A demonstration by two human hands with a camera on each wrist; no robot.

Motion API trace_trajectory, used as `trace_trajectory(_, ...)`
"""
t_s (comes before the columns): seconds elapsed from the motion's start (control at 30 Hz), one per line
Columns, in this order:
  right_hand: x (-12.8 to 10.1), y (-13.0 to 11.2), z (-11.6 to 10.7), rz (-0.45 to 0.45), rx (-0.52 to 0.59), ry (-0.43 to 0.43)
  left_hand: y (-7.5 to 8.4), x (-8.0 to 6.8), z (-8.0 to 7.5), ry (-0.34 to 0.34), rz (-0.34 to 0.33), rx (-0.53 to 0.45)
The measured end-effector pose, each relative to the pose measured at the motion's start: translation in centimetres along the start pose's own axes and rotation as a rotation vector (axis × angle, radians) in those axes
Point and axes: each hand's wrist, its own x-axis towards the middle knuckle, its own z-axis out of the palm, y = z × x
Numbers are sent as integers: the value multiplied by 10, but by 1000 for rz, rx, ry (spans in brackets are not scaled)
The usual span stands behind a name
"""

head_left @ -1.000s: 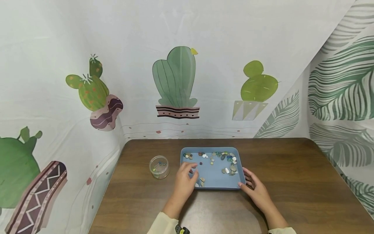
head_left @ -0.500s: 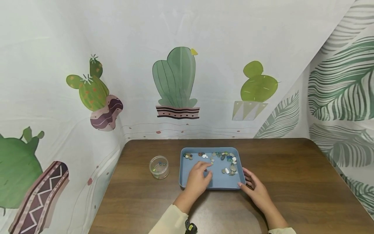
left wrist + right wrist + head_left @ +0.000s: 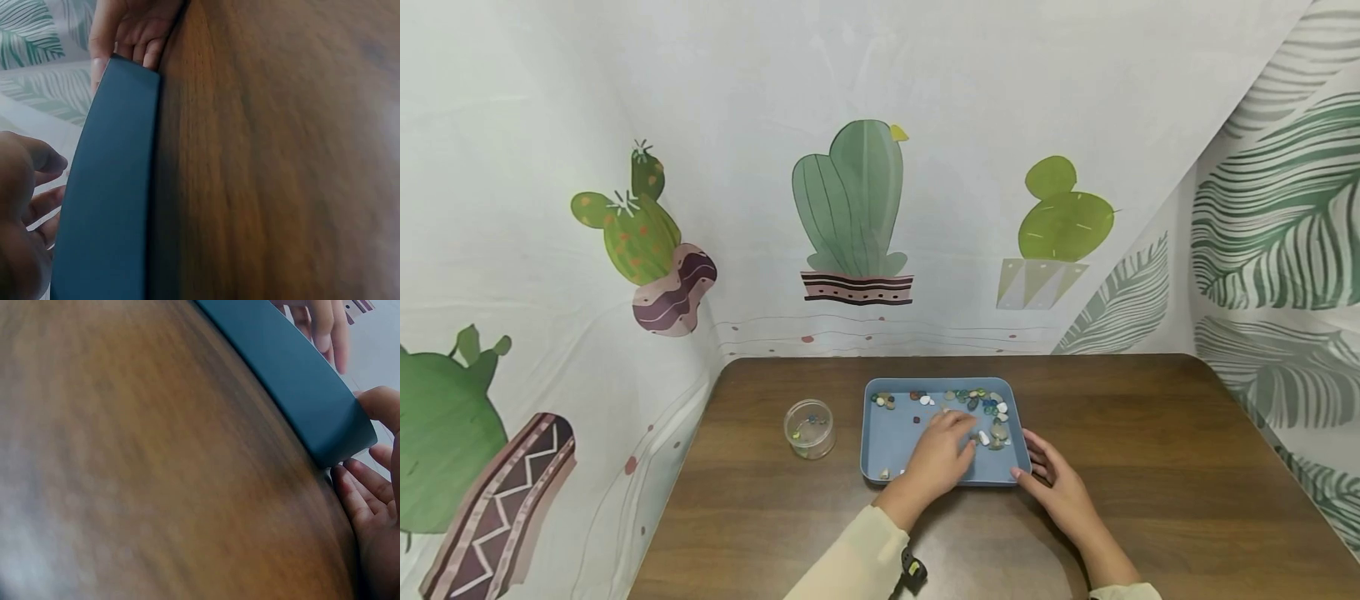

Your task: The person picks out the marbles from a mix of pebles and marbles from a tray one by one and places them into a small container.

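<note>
Fingers first: left hand reaches into the tray, fingertips curled down over the pebbles at about 3 o'clock of the tray floor; whether they pinch one, cannot tell, the hand hides it. Right hand rests on the table with relaxed fingers against the tray's outer wall at its 4 to 5 o'clock corner, thumb touching the corner, nothing grasped.

Largest to smallest:
- Cactus-print curtain at 12 o'clock, leaf-print curtain at 3 o'clock.
- Brown wooden table.
- Blue tray, centre of the table, flat, shallow rim. In the left wrist view its near wall stands on the wood with the right hand's fingers at the far corner.
- Clear round jar, at 9 o'clock of the tray, well apart from it, a few coloured beads inside.
- Pebbles: mixed white, grey, green, blue; most bunched along the tray's 12 to 2 o'clock edge, a small group at 10 to 11 o'clock, a couple at 7 o'clock beside the left wrist.
- One dark red bead lies alone, left of the left fingertips.
</note>
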Motion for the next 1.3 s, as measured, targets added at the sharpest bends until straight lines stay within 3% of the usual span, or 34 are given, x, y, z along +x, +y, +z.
trace_trajectory(0.2,0,1,0,8,4,-6,5,12,10,-13,51,72)
trace_trajectory(0.57,0,2,0,-24,8,15,8,29,22,-4,65,202)
trace_trajectory(0.9,-1,1,0,-12,10,4,7,38,31,-61,-3,301)
trace_trajectory(1.3,-1,-1,0,4,1,-3,3,41,37,-88,-15,350)
